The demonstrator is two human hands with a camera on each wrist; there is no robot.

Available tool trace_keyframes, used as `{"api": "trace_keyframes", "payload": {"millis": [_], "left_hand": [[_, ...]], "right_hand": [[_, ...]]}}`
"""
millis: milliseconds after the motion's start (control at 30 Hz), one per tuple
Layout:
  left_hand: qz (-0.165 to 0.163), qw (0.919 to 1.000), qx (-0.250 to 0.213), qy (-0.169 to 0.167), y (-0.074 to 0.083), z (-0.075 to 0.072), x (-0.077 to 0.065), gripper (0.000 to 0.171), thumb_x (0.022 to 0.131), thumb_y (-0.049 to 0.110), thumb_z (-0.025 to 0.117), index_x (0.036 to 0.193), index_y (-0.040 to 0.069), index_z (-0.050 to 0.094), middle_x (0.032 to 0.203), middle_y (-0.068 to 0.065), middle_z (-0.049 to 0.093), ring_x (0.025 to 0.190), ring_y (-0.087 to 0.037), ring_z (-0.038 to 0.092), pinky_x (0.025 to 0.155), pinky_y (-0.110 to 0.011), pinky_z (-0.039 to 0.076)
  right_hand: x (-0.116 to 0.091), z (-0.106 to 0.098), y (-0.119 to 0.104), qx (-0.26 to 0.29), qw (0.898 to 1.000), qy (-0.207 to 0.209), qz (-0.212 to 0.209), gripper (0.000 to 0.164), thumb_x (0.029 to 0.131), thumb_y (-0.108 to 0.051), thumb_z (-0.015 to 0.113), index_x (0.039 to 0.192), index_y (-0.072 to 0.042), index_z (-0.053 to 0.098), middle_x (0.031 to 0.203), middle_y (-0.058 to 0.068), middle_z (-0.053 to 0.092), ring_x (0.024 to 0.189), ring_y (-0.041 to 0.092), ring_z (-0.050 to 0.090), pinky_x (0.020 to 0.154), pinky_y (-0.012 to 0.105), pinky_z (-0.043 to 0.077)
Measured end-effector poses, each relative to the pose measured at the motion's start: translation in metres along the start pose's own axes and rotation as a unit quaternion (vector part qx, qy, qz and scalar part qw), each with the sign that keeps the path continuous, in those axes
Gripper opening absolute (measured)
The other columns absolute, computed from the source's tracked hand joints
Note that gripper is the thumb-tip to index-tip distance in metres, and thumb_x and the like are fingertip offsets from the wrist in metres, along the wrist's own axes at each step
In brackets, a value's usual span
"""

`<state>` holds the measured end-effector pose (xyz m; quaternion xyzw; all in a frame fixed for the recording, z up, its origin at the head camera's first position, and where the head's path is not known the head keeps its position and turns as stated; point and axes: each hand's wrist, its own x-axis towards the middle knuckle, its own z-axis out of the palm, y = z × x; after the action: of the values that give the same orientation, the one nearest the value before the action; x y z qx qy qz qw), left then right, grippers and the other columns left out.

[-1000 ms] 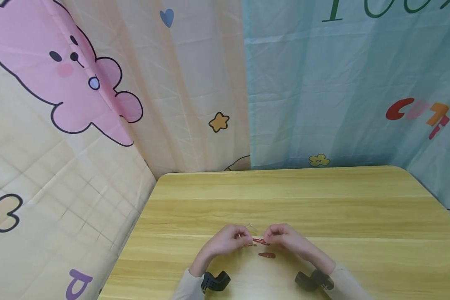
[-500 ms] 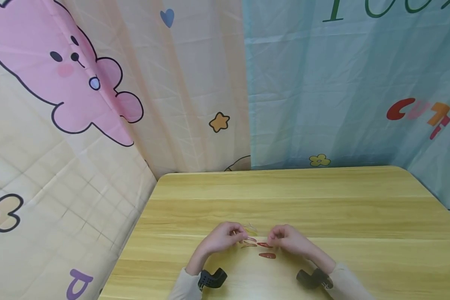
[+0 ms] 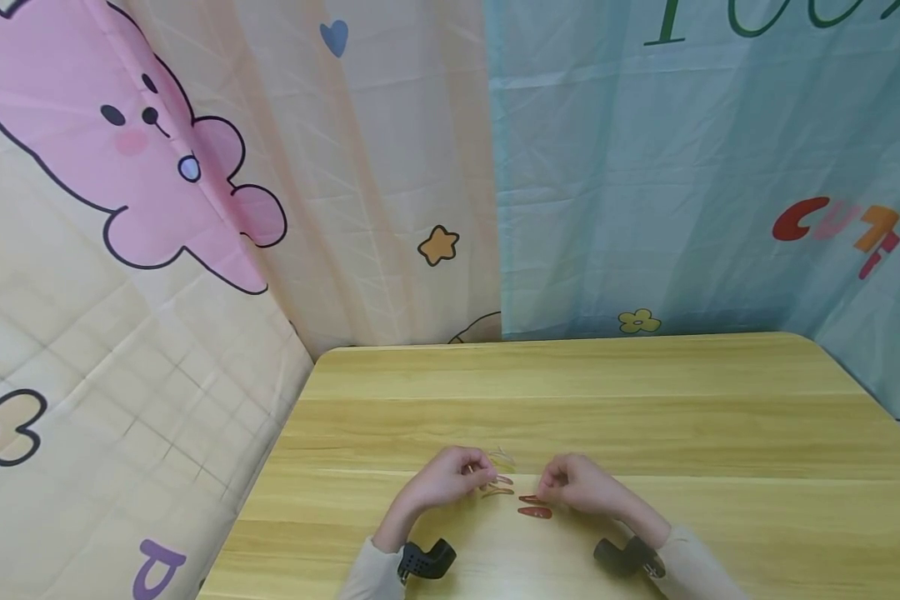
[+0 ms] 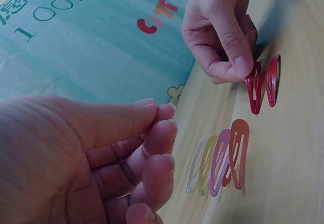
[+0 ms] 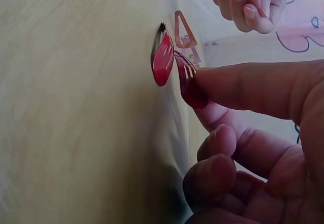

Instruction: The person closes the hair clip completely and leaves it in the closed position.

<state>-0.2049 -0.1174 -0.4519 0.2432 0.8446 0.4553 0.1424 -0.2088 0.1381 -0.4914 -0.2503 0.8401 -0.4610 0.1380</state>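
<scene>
My right hand [image 3: 588, 483] pinches a red snap hair clip [image 4: 256, 107] between thumb and index finger, low over the table. Beside it, toward the near side, lies a second red hair clip [image 3: 535, 512]. My left hand [image 3: 446, 477] hovers by the row of other clips, thumb tip against the index finger, the other fingers loosely curled, nothing visible in its grasp. That row holds a white clip [image 4: 191, 186], a yellow clip [image 4: 202, 189], a pink-purple clip [image 4: 213, 186] and an orange-brown clip [image 4: 243, 130], lying side by side.
The light wooden table [image 3: 600, 408] reaches back to a printed cloth curtain [image 3: 600, 183]. Another patterned cloth [image 3: 142, 350] hangs along the left side. A black wrist camera [image 3: 429, 558] sits at the left wrist, another black camera [image 3: 618, 558] at the right.
Both hands were together at a red hair clip. The left hand has moved away to the left; the right has brought the clip nearer, next to the other red one.
</scene>
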Motion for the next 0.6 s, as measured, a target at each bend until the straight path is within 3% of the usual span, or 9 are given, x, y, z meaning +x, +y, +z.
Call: {"api": "trace_keyframes", "payload": {"millis": [167,367,600], "left_hand": [[0.0,1.0,-0.001,-0.003,0.0004,0.0021,0.0002,0.015,0.094,0.019,0.062,0.087,0.008,0.068,0.075,-0.01,0.063,0.059,-0.025,0.056,0.047,-0.021,0.038],[-0.002,1.0,0.006,-0.003,0.0012,0.0033,0.0002,0.015,0.094,0.019,0.061,0.087,0.008,0.068,0.074,-0.009,0.062,0.056,-0.017,0.053,0.047,-0.021,0.038],[-0.009,0.9999,0.007,-0.007,0.0001,0.0047,0.0008,0.015,0.094,0.019,0.061,0.087,0.008,0.068,0.074,-0.008,0.063,0.058,-0.024,0.055,0.047,-0.021,0.039]], "right_hand": [[-0.0016,-0.0011,-0.0007,0.001,1.0,-0.005,0.0,0.012,0.085,-0.014,0.07,0.075,-0.009,0.065,0.064,-0.005,0.055,0.053,0.005,0.043,0.048,0.021,0.037],[-0.001,-0.0013,0.0003,-0.019,1.0,0.007,0.001,0.01,0.083,-0.015,0.071,0.074,-0.011,0.068,0.067,-0.007,0.057,0.057,0.007,0.045,0.052,0.023,0.038],[-0.001,-0.0015,-0.0001,-0.02,1.0,0.014,-0.007,0.01,0.08,-0.017,0.075,0.075,-0.011,0.07,0.069,-0.007,0.059,0.062,0.009,0.048,0.056,0.025,0.038]]}}
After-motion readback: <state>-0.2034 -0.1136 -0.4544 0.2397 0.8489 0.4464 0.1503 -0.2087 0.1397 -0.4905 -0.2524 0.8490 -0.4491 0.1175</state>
